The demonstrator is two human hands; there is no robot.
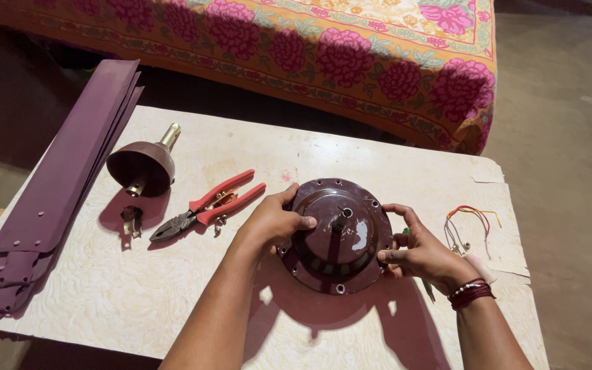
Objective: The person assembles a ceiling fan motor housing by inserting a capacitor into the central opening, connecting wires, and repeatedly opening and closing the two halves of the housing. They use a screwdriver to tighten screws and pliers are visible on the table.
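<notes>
Red-handled pliers lie on the pale table, left of centre. Farther left stands a brown cup-shaped cover beside stacked maroon fan blades. Coloured wires lie right. A flowered cloth spreads far behind.

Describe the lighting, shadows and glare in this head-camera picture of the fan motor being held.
Head view: hard light from above and ahead throws dark shadows of both arms toward the camera on the table; a white glare patch sits on the brown motor housing between left hand and right hand; corners fall dim; the focus is sharp.
</notes>
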